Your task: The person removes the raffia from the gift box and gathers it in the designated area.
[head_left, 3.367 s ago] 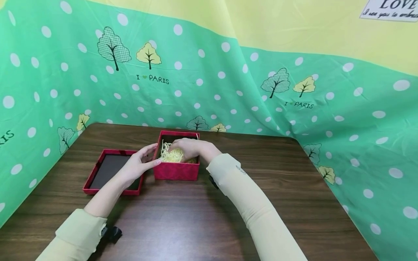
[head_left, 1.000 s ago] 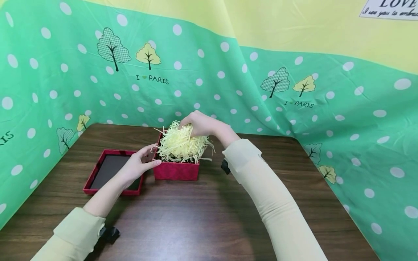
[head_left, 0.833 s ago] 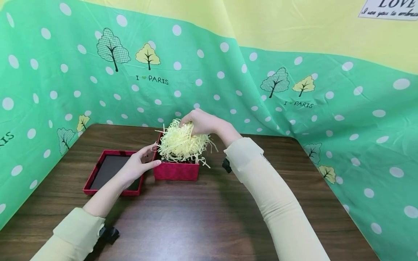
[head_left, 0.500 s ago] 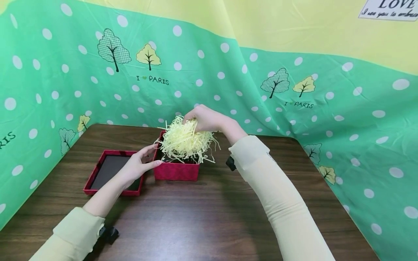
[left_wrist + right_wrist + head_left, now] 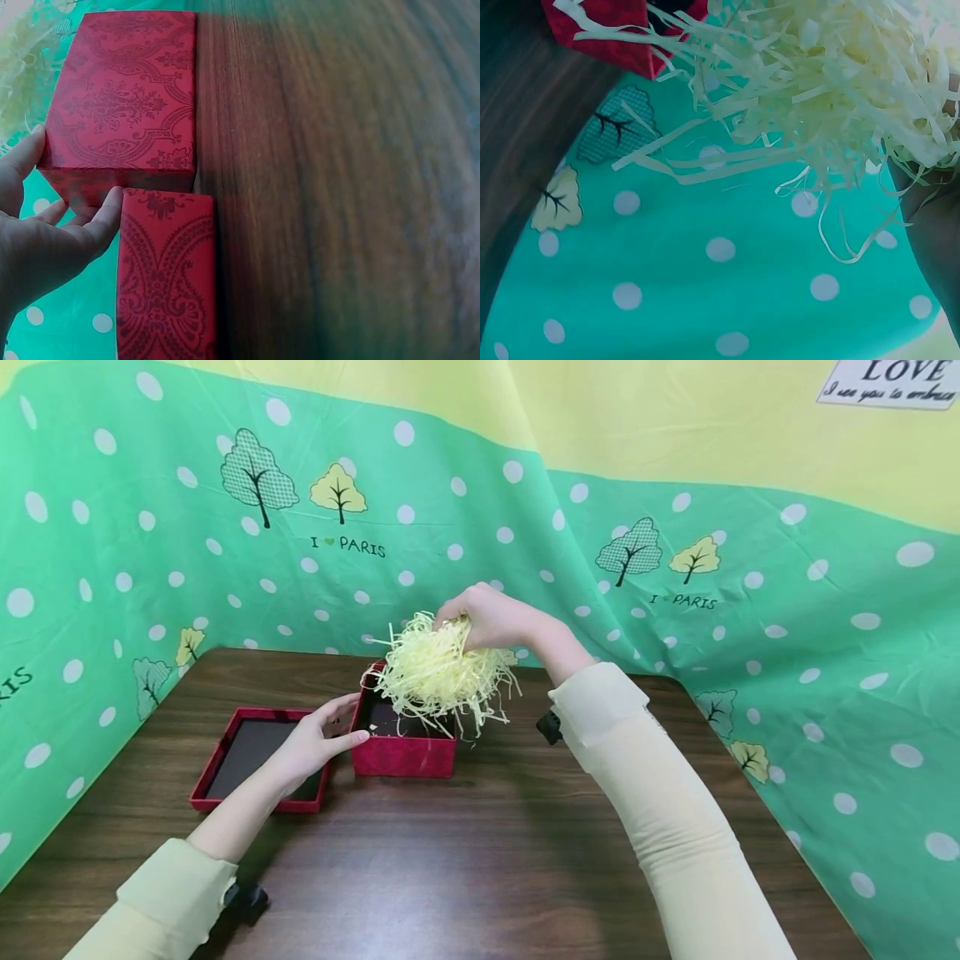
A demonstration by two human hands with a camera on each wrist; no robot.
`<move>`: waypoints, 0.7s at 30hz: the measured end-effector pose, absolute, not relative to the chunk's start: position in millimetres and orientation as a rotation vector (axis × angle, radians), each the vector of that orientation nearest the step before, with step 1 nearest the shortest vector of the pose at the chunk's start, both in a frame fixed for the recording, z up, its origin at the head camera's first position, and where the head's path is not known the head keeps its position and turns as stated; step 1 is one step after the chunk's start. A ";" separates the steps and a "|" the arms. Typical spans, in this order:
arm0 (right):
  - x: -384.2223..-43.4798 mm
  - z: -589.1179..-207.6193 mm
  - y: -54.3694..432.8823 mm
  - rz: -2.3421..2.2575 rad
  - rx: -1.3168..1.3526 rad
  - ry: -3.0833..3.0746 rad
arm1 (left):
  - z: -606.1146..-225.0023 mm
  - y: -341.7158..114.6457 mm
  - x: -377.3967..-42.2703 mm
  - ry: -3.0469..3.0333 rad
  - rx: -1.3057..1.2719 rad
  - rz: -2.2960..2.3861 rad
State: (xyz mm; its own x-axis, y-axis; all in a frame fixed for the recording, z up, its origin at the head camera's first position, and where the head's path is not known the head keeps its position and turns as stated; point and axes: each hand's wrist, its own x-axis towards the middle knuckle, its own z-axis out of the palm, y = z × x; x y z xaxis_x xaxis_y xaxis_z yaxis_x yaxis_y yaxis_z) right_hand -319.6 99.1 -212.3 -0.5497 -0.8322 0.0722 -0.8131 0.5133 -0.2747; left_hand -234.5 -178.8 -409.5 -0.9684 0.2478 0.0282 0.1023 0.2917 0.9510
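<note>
In the head view, my right hand [image 5: 491, 617] grips a big tangle of pale yellow shredded paper [image 5: 438, 672] from above, over a red box [image 5: 405, 758]. Loose strands dangle past the box's right rim. The box's dark interior shows, with a few small scraps in it. My left hand [image 5: 311, 747] holds the box by its left side, thumb at the front corner. The left wrist view has the thumb and fingers of that left hand [image 5: 45, 244] against the patterned box [image 5: 124, 94]. Shredded paper [image 5: 817, 82] hides most of the right fingers in the right wrist view.
The red box lid [image 5: 255, 756] lies with its black inside up on the wooden table [image 5: 420, 877], left of the box and partly behind my left forearm. A green and yellow dotted cloth [image 5: 480, 527] hangs behind the table.
My right hand first reached inside the box, then rose with the shredded paper. Over the last second it moved up and right, uncovering more of the interior. My left hand stayed at the box.
</note>
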 end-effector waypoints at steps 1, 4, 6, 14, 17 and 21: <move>-319.0 -210.1 101.2 -0.428 -1.457 2.676 | -409.7 -178.8 -234.4 2.421 0.331 1.770; -317.0 -203.7 107.7 -0.442 -1.469 2.690 | -409.4 -179.2 -234.5 2.420 0.332 1.764; -314.9 -199.3 112.4 -0.459 -1.470 2.686 | -407.9 -179.3 -233.7 2.428 0.326 1.755; -306.6 -182.7 133.3 -0.403 -1.384 2.754 | -404.6 -179.3 -231.1 2.450 0.307 1.705; -301.8 -174.8 140.6 -0.393 -1.366 2.772 | -405.0 -179.8 -231.1 2.446 0.308 1.700; -295.1 -164.9 150.3 -0.407 -1.328 2.802 | -403.9 -180.5 -230.6 2.441 0.311 1.695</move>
